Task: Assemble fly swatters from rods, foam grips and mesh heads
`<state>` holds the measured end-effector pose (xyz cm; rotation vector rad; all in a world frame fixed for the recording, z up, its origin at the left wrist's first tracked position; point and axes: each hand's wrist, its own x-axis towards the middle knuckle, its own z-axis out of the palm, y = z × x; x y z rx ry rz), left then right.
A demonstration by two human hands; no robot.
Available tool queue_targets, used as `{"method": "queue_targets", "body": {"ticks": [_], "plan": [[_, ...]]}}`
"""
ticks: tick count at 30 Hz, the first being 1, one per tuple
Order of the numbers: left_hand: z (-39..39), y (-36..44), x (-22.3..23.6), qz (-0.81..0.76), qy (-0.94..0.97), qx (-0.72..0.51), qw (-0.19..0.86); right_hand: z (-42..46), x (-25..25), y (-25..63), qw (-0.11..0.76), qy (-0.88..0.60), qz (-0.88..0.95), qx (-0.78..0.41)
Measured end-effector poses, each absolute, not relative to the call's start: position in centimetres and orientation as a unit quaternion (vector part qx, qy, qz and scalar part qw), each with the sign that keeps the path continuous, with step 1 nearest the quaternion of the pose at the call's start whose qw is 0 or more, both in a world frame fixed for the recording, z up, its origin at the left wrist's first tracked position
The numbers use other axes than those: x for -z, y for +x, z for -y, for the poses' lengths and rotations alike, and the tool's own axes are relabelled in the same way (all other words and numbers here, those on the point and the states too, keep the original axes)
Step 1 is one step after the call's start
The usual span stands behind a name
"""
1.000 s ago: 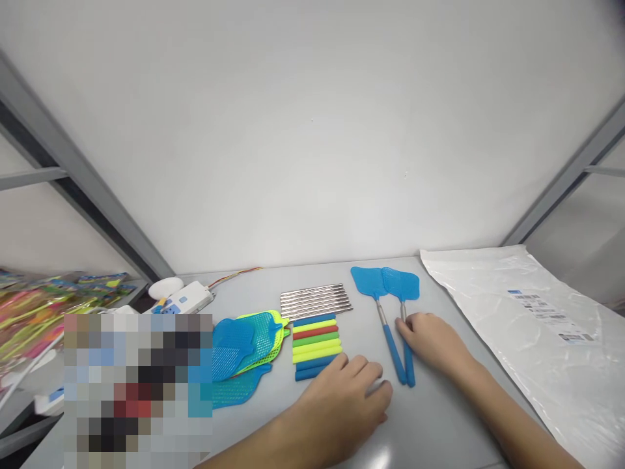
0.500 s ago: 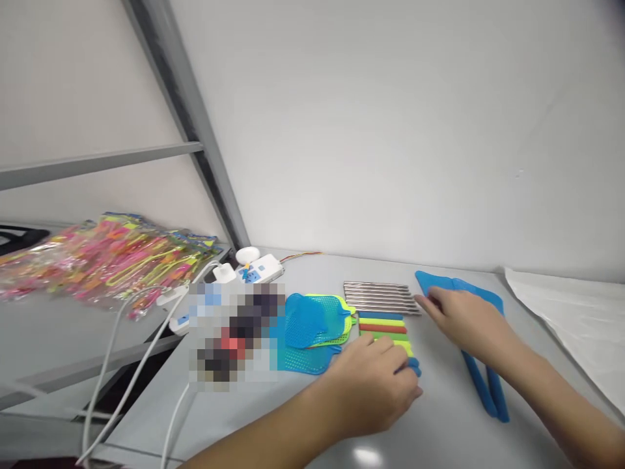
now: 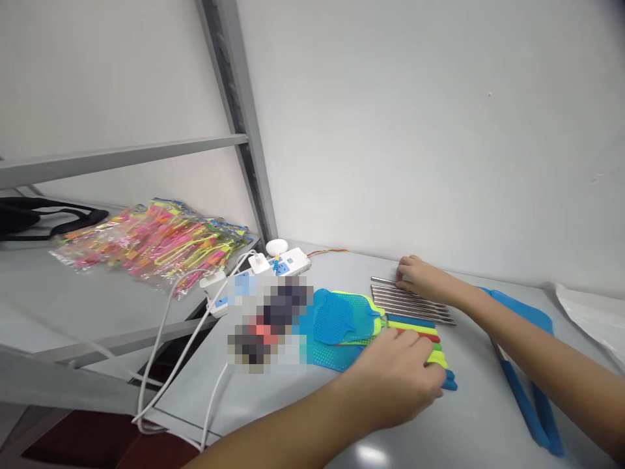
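My right hand (image 3: 418,276) reaches to the far end of a row of several steel rods (image 3: 415,306), its fingers curled on the topmost rod. My left hand (image 3: 403,378) lies palm down over a row of coloured foam handle grips (image 3: 424,329), fingers bent onto them; what it holds, if anything, is hidden. A stack of blue and yellow-green swatter heads (image 3: 342,322) lies just left of the grips. Two assembled blue fly swatters (image 3: 527,378) lie under my right forearm.
A white power strip (image 3: 273,267) with plugs and trailing white cables (image 3: 166,352) sits at the table's back left. Packets of colourful items (image 3: 151,244) lie on the lower shelf at left. A metal rack post (image 3: 239,117) stands behind. A plastic bag (image 3: 593,316) lies at right.
The view has swung left. My right hand left the two blue swatters and moved up to the steel rods. My left hand slid onto the coloured grips.
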<state>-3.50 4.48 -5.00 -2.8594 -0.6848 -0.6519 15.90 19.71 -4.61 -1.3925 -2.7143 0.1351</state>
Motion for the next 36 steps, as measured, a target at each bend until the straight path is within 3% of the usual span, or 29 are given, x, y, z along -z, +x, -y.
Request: {"method": "queue_targets", "body": {"ticks": [7, 12, 15, 18, 23, 26, 31, 36], "plan": [[-5.6, -4.1, 4.6, 0.243, -0.957, 0.156, 0.029, -17.0, 2.2, 18.4, 0.14, -0.527, 0.837, 0.036], [-5.8, -4.0, 4.5, 0.254, -0.961, 0.108, -0.013, -10.9, 0.1, 21.1, 0.352, -0.518, 0.774, 0.092], [-5.5, -3.9, 4.2, 0.252, -0.962, 0.095, -0.041, -7.0, -0.1, 22.0, 0.492, -0.543, 0.68, -0.005], [-5.0, -3.7, 3.9, 0.243, -0.963, 0.095, -0.07, -4.7, -0.4, 22.9, 0.568, -0.546, 0.6, -0.14], [-4.3, -3.1, 3.6, 0.243, -0.958, 0.092, -0.118, -4.3, -1.3, 24.8, 0.618, -0.467, 0.474, -0.418], [-4.4, -3.1, 3.0, 0.238, -0.95, 0.119, -0.163, -4.8, -1.3, 25.2, 0.639, -0.425, 0.388, -0.51], [-4.6, -3.5, 2.0, 0.23, -0.91, 0.237, -0.25, -4.9, 0.4, 23.7, 0.597, -0.408, 0.379, -0.578], [-4.5, -3.4, 2.3, 0.231, -0.887, 0.266, -0.299, -3.5, 2.1, 21.1, 0.56, -0.428, 0.489, -0.514]]}}
